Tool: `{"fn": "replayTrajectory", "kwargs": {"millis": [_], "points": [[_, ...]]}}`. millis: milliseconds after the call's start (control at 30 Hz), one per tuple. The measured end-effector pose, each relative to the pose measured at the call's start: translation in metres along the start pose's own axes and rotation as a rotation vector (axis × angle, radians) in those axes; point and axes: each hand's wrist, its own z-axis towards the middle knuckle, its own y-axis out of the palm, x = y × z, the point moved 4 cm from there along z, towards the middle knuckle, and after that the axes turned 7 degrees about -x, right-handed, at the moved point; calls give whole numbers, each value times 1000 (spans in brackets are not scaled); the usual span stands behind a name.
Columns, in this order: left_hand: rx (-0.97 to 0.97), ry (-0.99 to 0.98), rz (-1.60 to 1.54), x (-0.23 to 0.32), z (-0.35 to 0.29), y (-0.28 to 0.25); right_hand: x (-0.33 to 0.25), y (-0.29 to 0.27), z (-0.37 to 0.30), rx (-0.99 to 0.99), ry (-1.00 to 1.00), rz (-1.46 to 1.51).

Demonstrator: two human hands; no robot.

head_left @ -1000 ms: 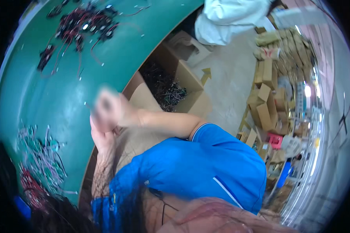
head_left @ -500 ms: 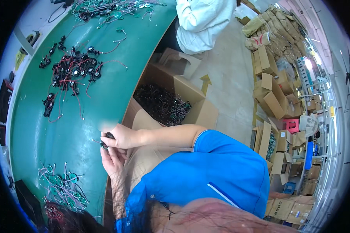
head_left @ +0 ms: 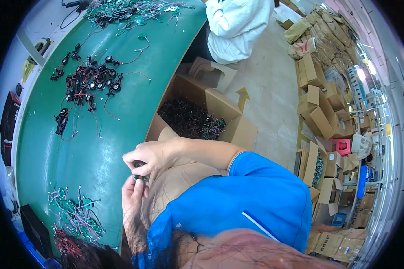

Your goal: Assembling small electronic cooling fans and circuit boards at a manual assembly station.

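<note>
My right hand is curled round a small black part, most of it hidden by my fingers. Just below it, my left hand pinches a small green circuit board at the lower edge of the black part. Both hands meet over the near edge of the green table, close to my lap. Whether board and part are joined cannot be made out. Nearest my left hand on the table is a pile of green circuit boards with wires.
Black parts with red wires lie further along the table, with more wired boards at its far end. A cardboard box of dark wired parts stands beside the table. Beyond it are a stool and a person in white.
Both hands have shifted slightly right, toward my body, with the black part and board still between them. My right fingers are more curled over. The whole view has moved a little.
</note>
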Motion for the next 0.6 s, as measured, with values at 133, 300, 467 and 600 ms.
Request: {"fn": "replayTrajectory", "kwargs": {"millis": [133, 300, 467, 600], "points": [[-122, -114, -450, 7, -5, 12, -10, 3, -6, -147, -73, -145], [24, -30, -532, 6, 0, -2, -9, 7, -7, 91, -59, 205], [122, 45, -651, 2, 2, -4, 49, 17, 5, 447, -204, 273], [85, -101, -477, 0, 0, -8, 35, 22, -3, 204, -30, 303]]}}
